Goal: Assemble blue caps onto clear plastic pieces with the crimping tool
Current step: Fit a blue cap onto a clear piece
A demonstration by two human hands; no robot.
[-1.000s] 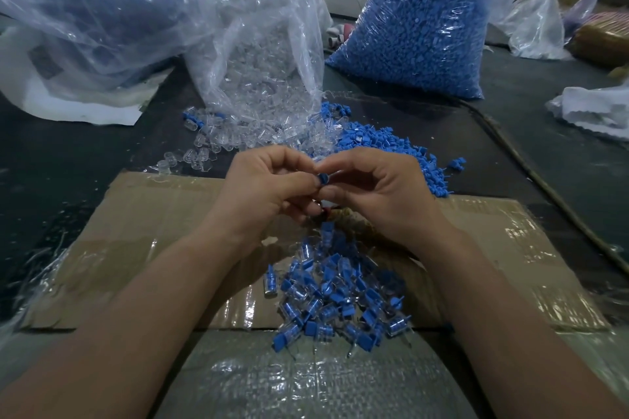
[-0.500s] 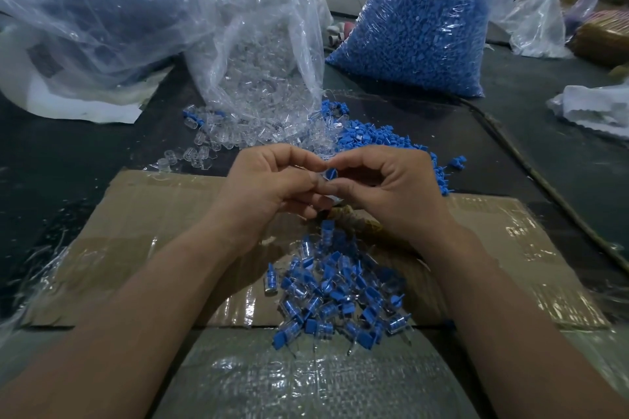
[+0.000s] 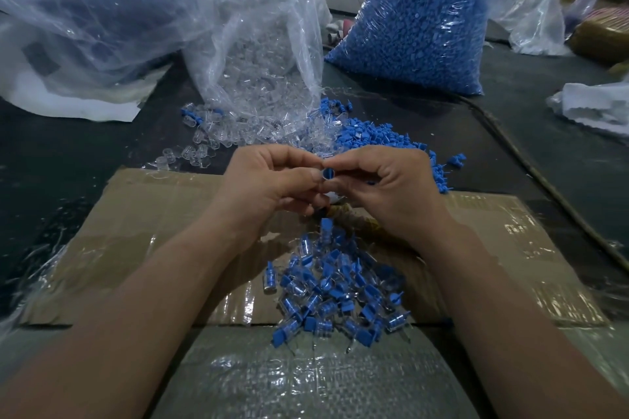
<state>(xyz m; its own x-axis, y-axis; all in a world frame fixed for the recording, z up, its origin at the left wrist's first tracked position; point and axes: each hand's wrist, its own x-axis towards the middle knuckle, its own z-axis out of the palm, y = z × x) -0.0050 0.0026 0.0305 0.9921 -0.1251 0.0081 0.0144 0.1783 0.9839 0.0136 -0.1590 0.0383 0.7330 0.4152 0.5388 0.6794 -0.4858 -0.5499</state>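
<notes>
Blue cap [image 3: 328, 173] is pinched between the fingers [image 3: 301, 177] of the left hand [image 3: 269, 187] and right hand [image 3: 391, 187], above the cardboard sheet's [image 3: 153, 214] far edge. Assembled pieces [image 3: 333, 292] are heaped at its near edge; cardboard is exposed either side.

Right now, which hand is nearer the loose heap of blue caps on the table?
Right. The right hand sits just in front of the heap of blue caps; the left hand is off to its left, farther away.

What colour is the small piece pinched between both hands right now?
Blue. The cap between the left hand and right hand shows best in the head view.
</notes>
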